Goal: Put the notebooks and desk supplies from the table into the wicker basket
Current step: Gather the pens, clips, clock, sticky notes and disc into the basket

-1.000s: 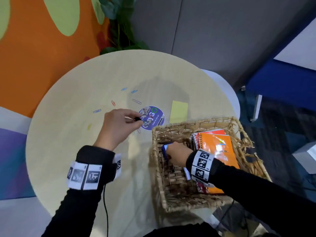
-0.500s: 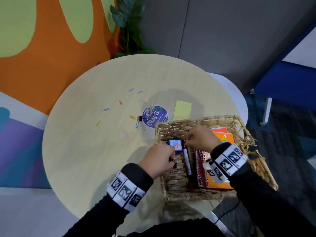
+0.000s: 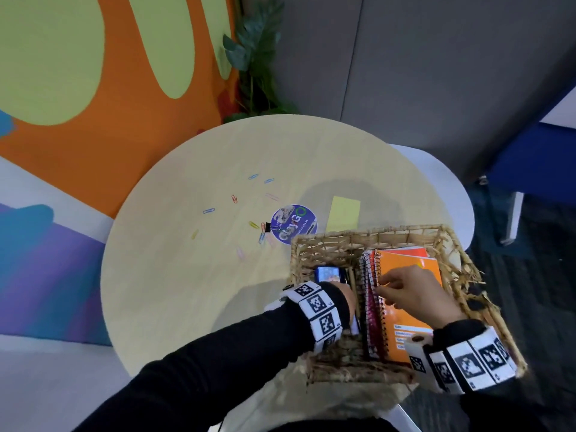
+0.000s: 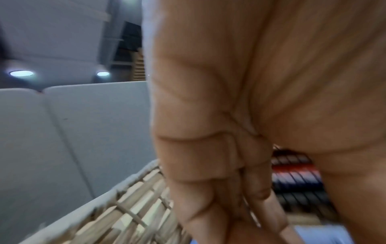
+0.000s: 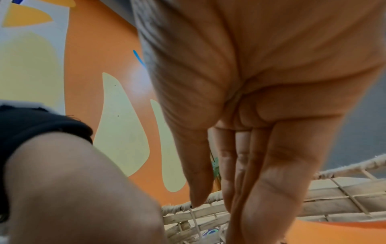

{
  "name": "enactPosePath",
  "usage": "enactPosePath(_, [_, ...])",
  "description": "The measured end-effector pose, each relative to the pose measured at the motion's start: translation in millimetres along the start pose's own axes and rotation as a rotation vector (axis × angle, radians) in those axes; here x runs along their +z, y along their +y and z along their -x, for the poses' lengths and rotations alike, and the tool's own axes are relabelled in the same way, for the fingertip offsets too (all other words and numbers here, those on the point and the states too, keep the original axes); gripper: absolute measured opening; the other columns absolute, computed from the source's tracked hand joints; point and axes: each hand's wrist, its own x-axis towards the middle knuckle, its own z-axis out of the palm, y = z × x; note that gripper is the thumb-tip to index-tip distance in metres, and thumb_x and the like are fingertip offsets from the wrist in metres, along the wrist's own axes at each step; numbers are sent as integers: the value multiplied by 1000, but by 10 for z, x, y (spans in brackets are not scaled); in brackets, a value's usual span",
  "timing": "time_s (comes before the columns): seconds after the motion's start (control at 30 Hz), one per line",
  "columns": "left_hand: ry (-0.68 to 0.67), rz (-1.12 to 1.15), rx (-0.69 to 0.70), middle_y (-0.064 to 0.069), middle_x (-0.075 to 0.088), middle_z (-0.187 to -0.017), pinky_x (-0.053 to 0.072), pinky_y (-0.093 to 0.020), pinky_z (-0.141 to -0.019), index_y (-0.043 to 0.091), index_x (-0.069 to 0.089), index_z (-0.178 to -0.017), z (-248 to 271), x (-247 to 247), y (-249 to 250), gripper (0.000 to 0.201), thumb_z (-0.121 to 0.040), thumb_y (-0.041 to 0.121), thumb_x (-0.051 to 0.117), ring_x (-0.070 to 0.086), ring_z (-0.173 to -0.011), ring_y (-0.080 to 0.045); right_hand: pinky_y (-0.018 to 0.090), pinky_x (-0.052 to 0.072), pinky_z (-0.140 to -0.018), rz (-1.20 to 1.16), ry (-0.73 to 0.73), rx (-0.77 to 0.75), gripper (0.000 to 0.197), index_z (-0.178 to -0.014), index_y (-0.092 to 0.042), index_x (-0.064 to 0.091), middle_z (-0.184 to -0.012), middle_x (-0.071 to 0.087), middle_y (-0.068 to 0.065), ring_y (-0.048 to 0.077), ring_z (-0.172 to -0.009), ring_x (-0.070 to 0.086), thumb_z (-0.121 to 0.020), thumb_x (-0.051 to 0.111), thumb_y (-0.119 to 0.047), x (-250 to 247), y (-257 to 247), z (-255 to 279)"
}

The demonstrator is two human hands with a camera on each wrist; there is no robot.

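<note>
Pulled the left hand (image 3: 345, 295) off the surface (image 3: 187, 291), where a second back it had been working at the black binder clip (image 3: 265, 227), and dropped it into the left side of the wicker basket (image 3: 367, 233). Left fingers (image 4: 208, 181) seen blurred, packed close together and pointing down; could not tell whether anything was pinched between them. Found a small blue box (image 3: 327, 273) just ahead of those fingers on the basket floor.

Shifted the right hand (image 3: 411, 294) away from that blue box and across to the orange notebooks (image 3: 405, 260). Right fingers (image 5: 250, 165) straight and pressed side by side, thumb apart, tips touching the spiral binding (image 3: 378, 269); probably steadying or straightening the stack.

Notebooks already in. Well beyond both sets of fingers, still out on the surface: binder clip, scattered paper clips (image 3: 208, 210), round purple sticker (image 3: 294, 224), yellow sticky-note pad (image 3: 343, 213). Judged partly done, with the small loose supplies left to collect.
</note>
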Motion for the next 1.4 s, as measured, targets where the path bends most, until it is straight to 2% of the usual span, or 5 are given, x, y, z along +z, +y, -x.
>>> enactPosePath(0.13, [450, 302, 47, -9, 56, -74, 46, -31, -56, 0, 61, -86, 274, 23, -280, 14, -90, 12, 54, 56, -71, -25, 15, 47, -55, -58, 47, -40, 5, -84, -17, 73, -70, 70, -3, -3, -58, 59, -84, 68, -21, -13, -67, -9])
enactPosePath(0.4, [1144, 1138, -358, -5, 73, -95, 39, -15, -72, 10, 70, -96, 563, 844, -1748, 17, -85, 13, 58, 60, -77, -15, 22, 55, -61, -688, -18, -212, 14, -76, -10, 68, -69, 68, 9, 10, -60, 62, -85, 62, -1, 27, -1279, -246])
enactPosePath(0.53, [1124, 1298, -645, -10, 72, -102, 42, -20, -82, 7, 67, -100, 387, 1481, -2197, 18, -87, 13, 56, 65, -89, -22, 39, 54, -78, -431, -77, -282, 15, -76, -15, 65, -75, 67, 9, 24, -73, 64, -82, 57, -4, 553, -1940, -795])
enactPosePath(0.9, [1111, 1394, -843, -15, 72, -98, 49, -33, -85, 4, 68, -94, 163, 1853, -2809, 19, -86, 9, 52, 64, -98, -32, 30, 42, -102, 281, -220, -76, 38, -131, 0, 46, -138, 51, 15, 27, -127, 51, -95, 47, -11, 1791, -2312, -1708])
enactPosePath(1.4, [873, 1150, -787, -23, 69, -103, 50, -37, -85, -3, 68, -99, -27, 1510, -3244, 22, -89, 11, 55, 63, -101, -38, 34, 51, -81, 347, -239, -66, 27, -110, 3, 60, -111, 67, 18, 32, -104, 64, -86, 60, -10, 1540, -2383, -1605])
